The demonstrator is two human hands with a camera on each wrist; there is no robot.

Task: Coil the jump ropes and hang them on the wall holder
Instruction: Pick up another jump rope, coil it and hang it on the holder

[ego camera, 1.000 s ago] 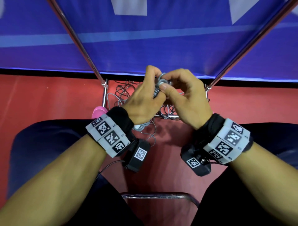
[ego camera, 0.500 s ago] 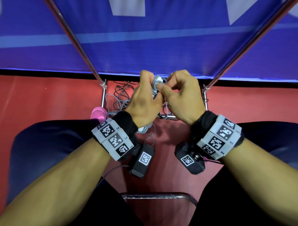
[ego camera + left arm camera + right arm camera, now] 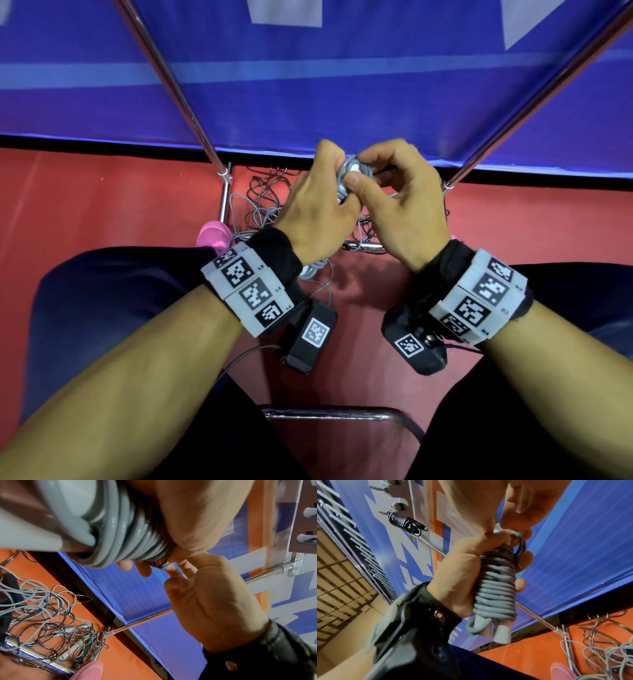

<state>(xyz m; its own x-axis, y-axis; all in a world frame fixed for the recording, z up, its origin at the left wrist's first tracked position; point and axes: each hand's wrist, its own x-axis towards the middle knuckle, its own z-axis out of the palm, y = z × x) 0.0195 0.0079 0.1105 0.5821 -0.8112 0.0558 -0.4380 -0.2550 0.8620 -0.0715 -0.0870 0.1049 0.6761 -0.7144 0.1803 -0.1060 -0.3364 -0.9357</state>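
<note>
A grey jump rope is wound in tight turns around its two white handles. My left hand grips the middle of this bundle, with fingers wrapped round the turns. My right hand pinches the rope's end at the top of the bundle. High on the blue wall, the wall holder shows its metal hooks. One hook carries a coiled black rope.
Several loose grey and dark ropes lie tangled on the red floor inside a chrome frame. A pink object sits at the frame's left corner. Slanted chrome rods run up the wall. A chair edge lies between my knees.
Both hands stay on the grey bundle at about the same height. The right thumb and fingers have shifted slightly at its top end.
</note>
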